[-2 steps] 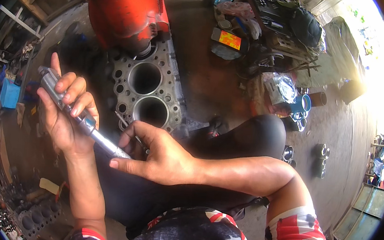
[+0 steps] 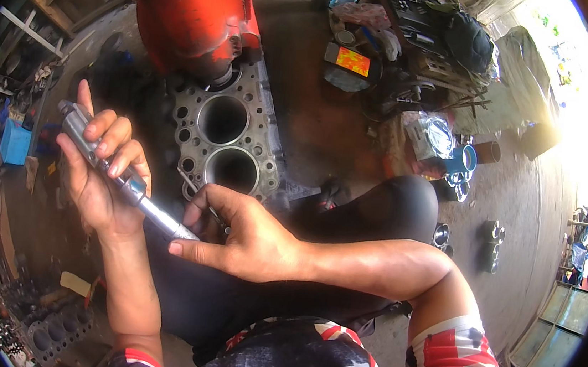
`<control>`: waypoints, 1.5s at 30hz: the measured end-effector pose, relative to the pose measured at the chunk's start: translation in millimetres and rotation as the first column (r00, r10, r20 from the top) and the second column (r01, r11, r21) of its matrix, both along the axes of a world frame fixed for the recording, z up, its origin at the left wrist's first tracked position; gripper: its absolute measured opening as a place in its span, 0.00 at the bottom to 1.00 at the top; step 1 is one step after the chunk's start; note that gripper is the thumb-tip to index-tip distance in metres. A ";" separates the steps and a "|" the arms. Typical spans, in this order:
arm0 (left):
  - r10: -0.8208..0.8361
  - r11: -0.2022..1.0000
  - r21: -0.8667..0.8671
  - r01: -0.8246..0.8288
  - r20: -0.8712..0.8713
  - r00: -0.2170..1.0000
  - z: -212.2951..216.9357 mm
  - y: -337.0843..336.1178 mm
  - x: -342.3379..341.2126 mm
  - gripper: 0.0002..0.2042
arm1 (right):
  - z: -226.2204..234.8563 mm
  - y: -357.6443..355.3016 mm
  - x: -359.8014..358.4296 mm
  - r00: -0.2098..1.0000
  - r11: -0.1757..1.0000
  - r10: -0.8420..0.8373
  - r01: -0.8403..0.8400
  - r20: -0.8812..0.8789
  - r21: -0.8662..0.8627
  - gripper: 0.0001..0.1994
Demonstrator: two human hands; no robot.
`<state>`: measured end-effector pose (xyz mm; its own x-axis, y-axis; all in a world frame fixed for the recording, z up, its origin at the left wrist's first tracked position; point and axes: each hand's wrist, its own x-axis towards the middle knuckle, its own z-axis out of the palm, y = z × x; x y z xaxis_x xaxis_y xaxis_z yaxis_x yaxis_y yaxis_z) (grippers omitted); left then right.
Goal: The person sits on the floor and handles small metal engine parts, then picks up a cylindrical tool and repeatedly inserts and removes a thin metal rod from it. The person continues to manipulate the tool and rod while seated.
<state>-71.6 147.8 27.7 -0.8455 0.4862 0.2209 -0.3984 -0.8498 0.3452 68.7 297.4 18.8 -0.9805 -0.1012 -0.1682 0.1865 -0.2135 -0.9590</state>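
A silvery cylindrical metal tool (image 2: 170, 219), thick at its upper-left end and slimmer toward its lower right, slants across between my hands. My left hand (image 2: 103, 188) is wrapped round its thick part, with the index finger pointing up. At the slim end is my right hand (image 2: 248, 240), its thumb by the tip of the tool. A thin metal rod (image 2: 188, 181) passes behind the curled fingers of that hand, which seem to hold it; part of it is hidden. Just beyond my hands lies an engine block (image 2: 266, 153) with large round bores.
A red-orange machine (image 2: 183, 11) stands over the block's far end. My bent knee (image 2: 407, 199) is to the right. Farther right are a blue ring-shaped part (image 2: 464, 158), metal parts (image 2: 493, 247) and a cluttered bench (image 2: 423, 43). A blue box (image 2: 15, 142) sits at the left.
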 end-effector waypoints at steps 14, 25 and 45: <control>-0.110 0.991 0.076 0.106 0.043 0.993 -0.9 0.6 0.5 0.33 | -2.1 1.0 1.8 0.980 0.988 0.153 -0.150 -0.124 0.036 0.18; -0.098 0.994 0.061 0.094 0.068 0.993 1.6 2.4 4.7 0.31 | 3.9 3.1 1.7 0.995 0.985 0.099 -0.093 -0.033 0.147 0.17; -0.070 0.995 0.064 0.071 -0.015 0.997 -10.9 -5.8 -4.3 0.29 | 0.1 -6.9 1.9 0.972 0.965 0.236 -0.236 0.013 0.116 0.11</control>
